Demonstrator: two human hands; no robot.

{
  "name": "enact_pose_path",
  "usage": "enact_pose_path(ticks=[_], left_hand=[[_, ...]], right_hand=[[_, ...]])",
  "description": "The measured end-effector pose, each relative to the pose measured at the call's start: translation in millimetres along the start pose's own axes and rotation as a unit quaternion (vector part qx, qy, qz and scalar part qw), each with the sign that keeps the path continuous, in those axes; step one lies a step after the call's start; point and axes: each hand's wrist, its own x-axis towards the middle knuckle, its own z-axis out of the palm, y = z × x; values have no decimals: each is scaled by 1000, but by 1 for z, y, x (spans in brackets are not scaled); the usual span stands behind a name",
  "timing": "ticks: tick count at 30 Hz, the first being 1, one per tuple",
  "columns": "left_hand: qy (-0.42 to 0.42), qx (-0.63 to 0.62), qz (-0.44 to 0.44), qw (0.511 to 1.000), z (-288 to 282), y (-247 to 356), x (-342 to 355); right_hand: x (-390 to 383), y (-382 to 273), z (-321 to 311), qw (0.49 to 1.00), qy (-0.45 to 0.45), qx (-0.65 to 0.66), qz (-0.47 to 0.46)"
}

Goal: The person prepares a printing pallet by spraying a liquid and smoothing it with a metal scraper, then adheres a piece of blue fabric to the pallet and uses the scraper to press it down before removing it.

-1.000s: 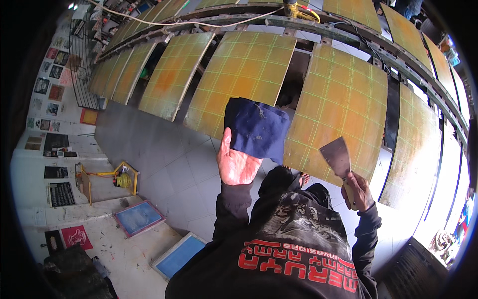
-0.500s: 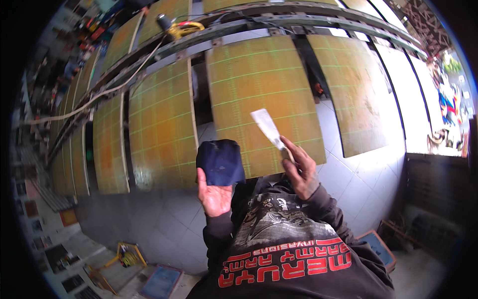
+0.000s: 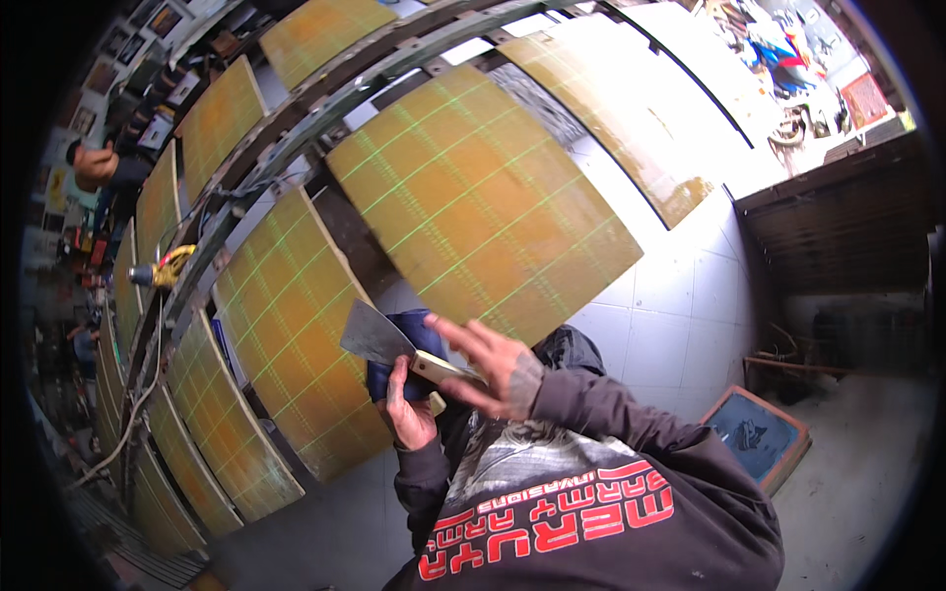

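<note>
My left hand (image 3: 412, 419) holds the navy cloth (image 3: 422, 325), which is partly hidden behind a putty knife. The knife's flat metal blade (image 3: 370, 335) lies over the cloth, close to my left thumb. My right hand (image 3: 503, 379) holds the knife's pale handle (image 3: 434, 366), with its forefingers lifted and stretched across above it. Both hands are in front of my dark sweatshirt, at the near edge of the row of yellowish gridded boards (image 3: 473, 197).
Further boards stand along metal rails (image 3: 296, 148) that curve away to the left, with a yellow-black tool (image 3: 163, 266) and a cable on them. A bare-backed person (image 3: 99, 167) is at far left. A framed screen (image 3: 749, 433) lies at lower right, below a dark wooden panel (image 3: 828, 241).
My view has turned. The putty knife has moved leftward from beside the cloth to lying across it, and my right hand has come over toward my left, its fingers lifting.
</note>
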Motion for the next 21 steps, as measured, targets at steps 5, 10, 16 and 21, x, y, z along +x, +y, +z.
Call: enact_pose_path(ticks=[5,10,16,21], left_hand=[[-9,-85,-36,996,68,-13,-8],[5,-141,-53,989,86,-4,-4],[10,-174,-79,982,113,-10,30],[27,-94,0,995,155,-28,48]], right_hand=[[-21,91,-129,965,201,98,136],[-48,226,-277,868,395,226,198],[-114,296,-413,787,536,179,249],[-182,334,-503,766,578,73,271]])
